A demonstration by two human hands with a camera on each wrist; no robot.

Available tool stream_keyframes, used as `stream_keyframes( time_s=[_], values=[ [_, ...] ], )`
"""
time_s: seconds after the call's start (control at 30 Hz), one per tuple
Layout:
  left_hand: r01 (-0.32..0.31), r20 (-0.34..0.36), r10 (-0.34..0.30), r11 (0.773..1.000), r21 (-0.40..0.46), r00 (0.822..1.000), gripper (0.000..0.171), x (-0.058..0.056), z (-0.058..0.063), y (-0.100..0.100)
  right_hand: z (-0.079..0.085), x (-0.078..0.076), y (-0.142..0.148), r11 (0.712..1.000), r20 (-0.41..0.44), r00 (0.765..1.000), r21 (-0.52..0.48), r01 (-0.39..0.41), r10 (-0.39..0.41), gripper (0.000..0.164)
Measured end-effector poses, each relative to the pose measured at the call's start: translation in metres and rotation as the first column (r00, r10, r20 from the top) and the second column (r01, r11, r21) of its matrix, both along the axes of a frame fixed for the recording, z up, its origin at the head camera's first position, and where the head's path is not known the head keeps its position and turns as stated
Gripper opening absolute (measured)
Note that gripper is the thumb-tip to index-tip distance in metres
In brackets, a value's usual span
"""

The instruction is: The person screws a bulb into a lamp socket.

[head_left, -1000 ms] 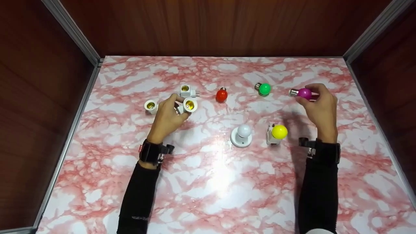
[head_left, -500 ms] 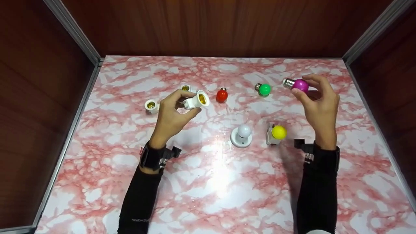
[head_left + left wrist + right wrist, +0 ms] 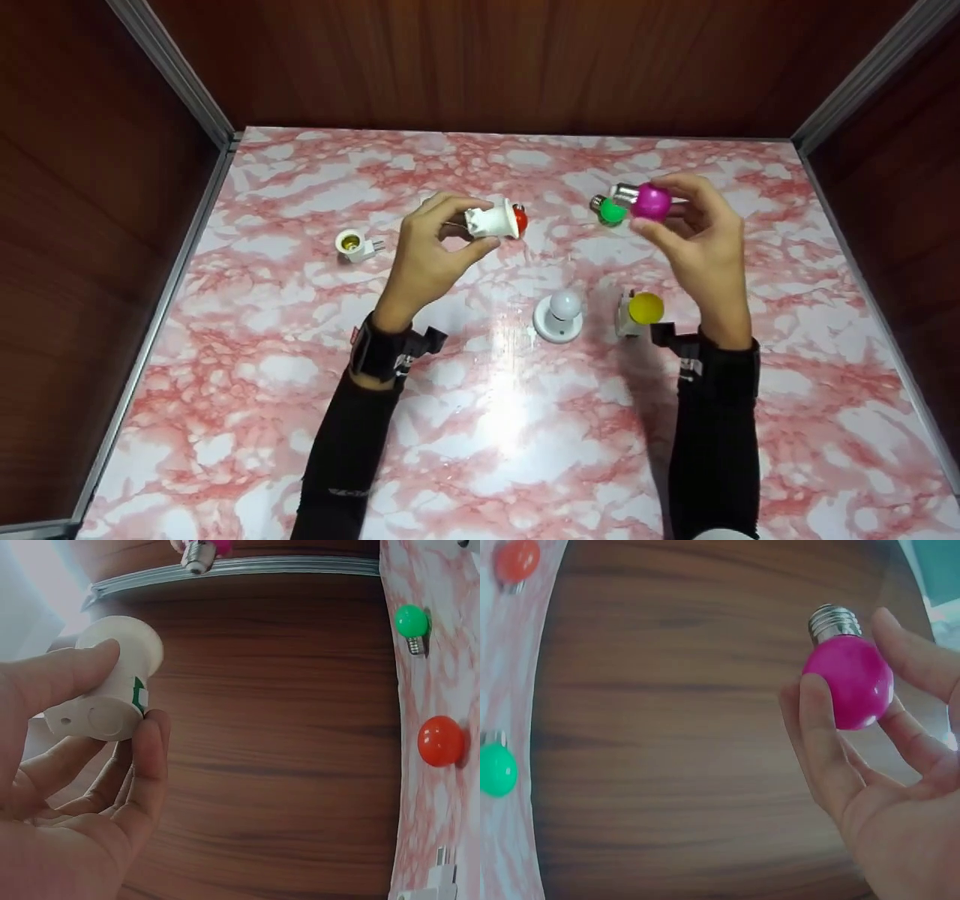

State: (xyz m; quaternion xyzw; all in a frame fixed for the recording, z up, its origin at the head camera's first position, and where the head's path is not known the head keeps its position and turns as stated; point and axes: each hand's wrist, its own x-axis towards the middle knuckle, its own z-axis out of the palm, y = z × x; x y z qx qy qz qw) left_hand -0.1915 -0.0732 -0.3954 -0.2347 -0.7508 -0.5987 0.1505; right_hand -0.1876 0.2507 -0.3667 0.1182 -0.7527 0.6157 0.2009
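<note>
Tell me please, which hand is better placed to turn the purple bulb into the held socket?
Probably the right hand: it holds the purple bulb by its round part, metal thread free and pointing roughly toward the socket, which the left hand grips.

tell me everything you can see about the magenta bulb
The magenta bulb has a smooth, glossy round globe and a silvery, metal-looking threaded base. The right hand holds it by the globe, between thumb and fingers, above the table, leaving the base uncovered. In the head view it lies sideways, base pointing left, overlapping part of the green bulb.
</note>
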Motion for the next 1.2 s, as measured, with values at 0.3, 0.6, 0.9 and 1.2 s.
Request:
stream_keyframes(
  time_s=[0.3, 0.6, 0.9, 1.2],
  values=[
    [0.033, 0.033, -0.033, 0.999, -0.009, 0.999, 0.041, 0.001, -0.002, 0.007, -0.004, 0.007, -0.025, 0.966, -0.110, 0.961, 0.090, -0.243, 0.252, 0.047],
    [0.065, 0.045, -0.065, 0.998, -0.009, 0.997, 0.045, 0.002, -0.005, 0.014, -0.012, 0.008, -0.041, 0.937, -0.135, 0.939, 0.203, -0.286, 0.316, 0.047],
    [0.097, 0.067, -0.099, 0.995, 0.021, 0.993, 0.046, 0.002, -0.006, 0.019, -0.013, 0.005, -0.045, 0.913, -0.140, 0.924, 0.265, -0.311, 0.355, 0.047],
    [0.085, 0.065, -0.085, 0.996, -0.001, 0.994, 0.046, 0.002, -0.008, 0.020, -0.015, 0.006, -0.048, 0.908, -0.145, 0.930, 0.310, -0.281, 0.338, 0.048]
  ],
)
